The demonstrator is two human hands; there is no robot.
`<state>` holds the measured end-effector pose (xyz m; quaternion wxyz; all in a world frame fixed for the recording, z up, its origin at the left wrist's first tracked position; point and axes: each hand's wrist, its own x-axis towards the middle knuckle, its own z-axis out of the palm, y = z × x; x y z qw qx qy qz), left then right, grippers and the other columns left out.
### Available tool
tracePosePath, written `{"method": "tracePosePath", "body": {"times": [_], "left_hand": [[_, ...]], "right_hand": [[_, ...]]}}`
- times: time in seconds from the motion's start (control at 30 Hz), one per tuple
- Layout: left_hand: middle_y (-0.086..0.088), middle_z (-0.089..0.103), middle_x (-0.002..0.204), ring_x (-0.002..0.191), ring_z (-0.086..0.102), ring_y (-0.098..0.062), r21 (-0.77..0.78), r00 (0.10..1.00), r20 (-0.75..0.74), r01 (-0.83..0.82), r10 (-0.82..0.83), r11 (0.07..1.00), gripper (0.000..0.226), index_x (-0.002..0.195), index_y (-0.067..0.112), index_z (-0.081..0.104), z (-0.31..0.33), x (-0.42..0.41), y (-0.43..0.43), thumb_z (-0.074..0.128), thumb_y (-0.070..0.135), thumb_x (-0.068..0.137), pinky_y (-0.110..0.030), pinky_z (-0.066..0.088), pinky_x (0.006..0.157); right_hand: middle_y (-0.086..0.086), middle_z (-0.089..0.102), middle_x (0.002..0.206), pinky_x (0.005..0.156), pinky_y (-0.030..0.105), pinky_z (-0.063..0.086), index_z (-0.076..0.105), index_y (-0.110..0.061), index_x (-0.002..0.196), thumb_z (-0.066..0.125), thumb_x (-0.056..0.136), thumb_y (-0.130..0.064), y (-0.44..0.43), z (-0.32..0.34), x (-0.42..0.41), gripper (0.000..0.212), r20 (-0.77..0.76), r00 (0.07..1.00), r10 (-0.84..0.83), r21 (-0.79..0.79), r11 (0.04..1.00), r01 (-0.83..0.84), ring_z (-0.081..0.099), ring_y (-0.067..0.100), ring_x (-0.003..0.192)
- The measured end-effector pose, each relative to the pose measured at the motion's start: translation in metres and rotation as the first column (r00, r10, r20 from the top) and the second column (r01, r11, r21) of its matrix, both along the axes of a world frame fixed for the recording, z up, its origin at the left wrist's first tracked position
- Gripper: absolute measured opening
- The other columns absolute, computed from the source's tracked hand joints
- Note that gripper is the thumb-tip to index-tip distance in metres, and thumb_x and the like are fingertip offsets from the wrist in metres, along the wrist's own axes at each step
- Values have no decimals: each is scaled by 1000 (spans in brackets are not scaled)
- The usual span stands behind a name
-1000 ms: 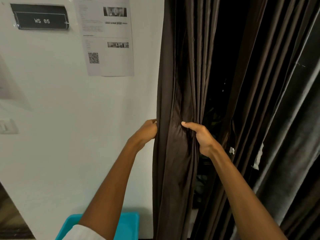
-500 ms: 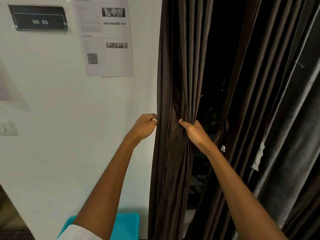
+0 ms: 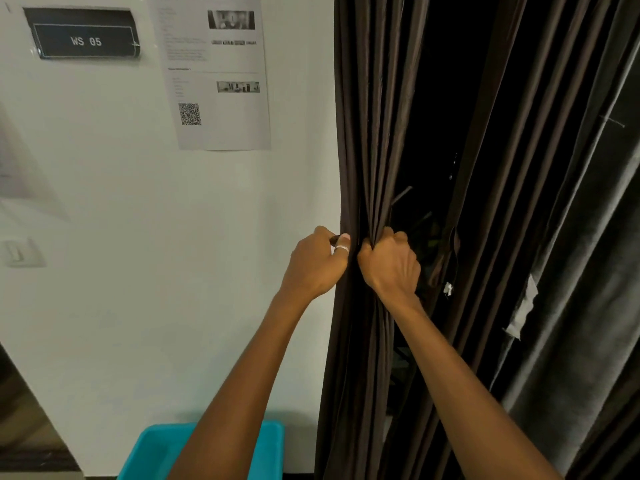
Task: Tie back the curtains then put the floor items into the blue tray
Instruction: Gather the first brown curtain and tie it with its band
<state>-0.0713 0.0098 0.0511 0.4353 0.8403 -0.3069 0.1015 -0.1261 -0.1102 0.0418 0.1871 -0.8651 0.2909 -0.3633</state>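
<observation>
Two hands meet at the gathered brown curtain, which hangs just right of the white wall.

- **Left hand.** Your left hand sits at the curtain's left edge with its fingers curled. Thumb and forefinger pinch a dark strip; whether this is a tie or a fold of the fabric cannot be told. A pale ring shows on one finger.
- **Right hand.** Your right hand, just beside the left, is closed in a fist round the bunched pleats, its back toward the camera.
- **Curtain.** Above your hands the pleats run straight up. Below them the bundle hangs narrow to the bottom of the view. Right of the bundle lies a dark gap, then a second brown panel, and at far right a grey curtain.
- **Tray.** The blue tray stands low at the foot of the wall, near you and left of the curtain. Your left forearm partly hides it.
- **Wall.** It carries a black sign reading "WS 05", a printed sheet with a QR code, and a pale switch at far left.
</observation>
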Motion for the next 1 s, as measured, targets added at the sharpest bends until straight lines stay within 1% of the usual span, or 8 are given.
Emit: {"method": "tracePosePath", "body": {"times": [0.23, 0.4, 0.47, 0.53, 0.67, 0.77, 0.9, 1.0], "left_hand": [[7, 57, 68, 64, 56, -13, 51, 965, 208, -172, 158, 984, 53, 79, 19, 57, 3, -8, -13, 45, 67, 96, -29, 44, 63], [4, 48, 54, 51, 48, -13, 61, 982, 151, -125, 114, 990, 60, 58, 18, 43, 5, -5, -21, 49, 62, 98, -25, 33, 54], [3, 47, 53, 50, 45, -14, 24, 995, 67, -71, 69, 997, 61, 57, 17, 43, 3, -2, -26, 48, 60, 99, -27, 34, 53], [0, 49, 55, 52, 47, -16, -24, 1000, -11, -26, 25, 999, 64, 59, 11, 48, 0, 1, -29, 46, 59, 101, -30, 38, 55], [-7, 57, 65, 60, 56, -19, -112, 990, -117, 62, -75, 992, 69, 81, -5, 64, -2, -1, -29, 41, 57, 103, -38, 50, 64], [-4, 62, 68, 59, 62, -17, -112, 976, -175, 115, -133, 987, 59, 90, 6, 66, -1, -6, -29, 36, 55, 106, -35, 59, 66], [-3, 59, 70, 59, 59, -13, -98, 949, -271, 141, -163, 985, 47, 90, 20, 57, -1, -10, -28, 30, 54, 107, -24, 53, 54], [-2, 57, 67, 58, 56, -14, -59, 951, -272, 135, -146, 989, 56, 80, 18, 54, 2, -11, -28, 31, 63, 103, -26, 51, 56]], "right_hand": [[16, 63, 103, 63, 35, 42, 59, -5, 107, 46, 101, -49, 3, 0, -2, 47, 11, 996, -87, -81, 993, 87, 67, 36, 82], [12, 65, 108, 73, 38, 51, 63, -8, 111, 53, 98, -52, -3, 6, -7, 47, 60, 998, 16, 155, 988, -25, 65, 34, 94], [5, 69, 101, 80, 40, 58, 65, -12, 105, 62, 94, -44, -7, 8, -8, 34, 164, 981, 105, 426, 889, -166, 66, 25, 89], [2, 71, 96, 75, 38, 59, 67, -12, 112, 70, 89, -33, -10, 12, -11, 31, 290, 946, 144, 678, 666, -309, 67, 19, 86], [3, 62, 87, 63, 30, 42, 65, -10, 111, 76, 87, -33, -15, 13, -18, 35, 335, 926, 176, 793, 478, -378, 53, 14, 73], [-1, 59, 85, 62, 27, 42, 54, -4, 132, 78, 87, -35, -16, 11, -19, 60, 406, 898, 169, 775, 457, -436, 54, 11, 71], [-5, 64, 73, 47, 18, 42, 64, -9, 111, 77, 90, -30, -16, 9, -20, 33, 442, 876, 192, 708, 525, -472, 59, -1, 48], [0, 71, 100, 63, 19, 52, 59, -11, 115, 82, 85, -34, -16, 8, -16, 44, 443, 880, 171, 657, 605, -449, 68, 7, 82]]}}
